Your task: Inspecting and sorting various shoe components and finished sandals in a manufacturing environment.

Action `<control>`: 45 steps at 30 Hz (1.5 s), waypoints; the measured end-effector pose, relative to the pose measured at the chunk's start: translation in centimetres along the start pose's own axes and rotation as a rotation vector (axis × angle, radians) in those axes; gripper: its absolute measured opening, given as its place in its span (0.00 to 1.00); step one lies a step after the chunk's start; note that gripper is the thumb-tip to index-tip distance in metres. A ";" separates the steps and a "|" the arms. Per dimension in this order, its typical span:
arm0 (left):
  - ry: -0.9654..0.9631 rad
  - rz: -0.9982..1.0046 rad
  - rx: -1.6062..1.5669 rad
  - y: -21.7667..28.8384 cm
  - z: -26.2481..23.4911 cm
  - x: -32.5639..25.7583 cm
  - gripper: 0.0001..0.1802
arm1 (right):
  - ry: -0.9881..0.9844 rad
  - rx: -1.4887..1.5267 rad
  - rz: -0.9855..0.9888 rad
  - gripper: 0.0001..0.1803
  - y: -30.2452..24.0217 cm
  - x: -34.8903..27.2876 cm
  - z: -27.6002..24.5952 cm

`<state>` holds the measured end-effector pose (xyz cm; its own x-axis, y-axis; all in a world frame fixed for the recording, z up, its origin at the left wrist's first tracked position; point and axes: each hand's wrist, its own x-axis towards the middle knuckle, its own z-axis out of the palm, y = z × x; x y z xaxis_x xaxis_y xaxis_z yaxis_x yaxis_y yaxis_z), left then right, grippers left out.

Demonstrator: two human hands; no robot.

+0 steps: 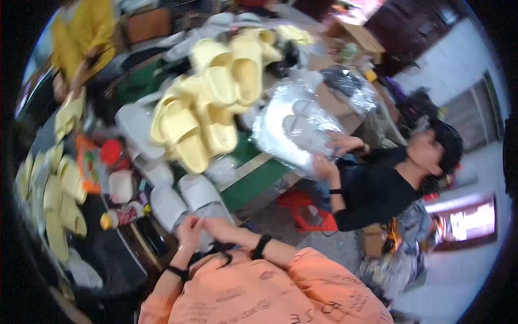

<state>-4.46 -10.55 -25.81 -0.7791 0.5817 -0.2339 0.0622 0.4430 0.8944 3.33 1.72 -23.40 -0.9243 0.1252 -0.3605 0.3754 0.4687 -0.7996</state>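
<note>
My left hand (188,233) and my right hand (217,225) come together just in front of my orange top, both wrists with black bands. Between them they grip a white slipper in thin clear plastic (211,208); blur hides the fingers' exact hold. Two more white slippers (168,206) lie right beside it on the table's near edge. A big heap of pale yellow slippers (210,105) rises beyond them.
A co-worker in black (377,189) on the right holds a large clear bag of white slippers (297,129) over the green table (253,183). A red stool (303,209) stands below. Yellow slippers (59,197) line the left; a person in yellow (81,38) stands far left.
</note>
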 end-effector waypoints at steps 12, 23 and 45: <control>-0.117 0.041 0.048 3.1 -3.2 2.3 0.05 | -0.234 0.017 -0.110 0.13 2.6 -0.5 -1.8; 0.236 0.254 0.423 -2.1 -8.5 10.1 0.08 | -0.521 0.071 0.084 0.14 6.3 1.5 1.8; -0.099 0.194 0.476 -5.7 -6.7 11.9 0.12 | -0.030 0.065 -0.560 0.11 7.2 10.1 12.6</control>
<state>-18.28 -10.73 -31.10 -0.6639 0.7353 -0.1366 0.4944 0.5686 0.6575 -2.40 -4.62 -38.86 -0.9817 -0.1526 0.1142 -0.1672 0.4018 -0.9003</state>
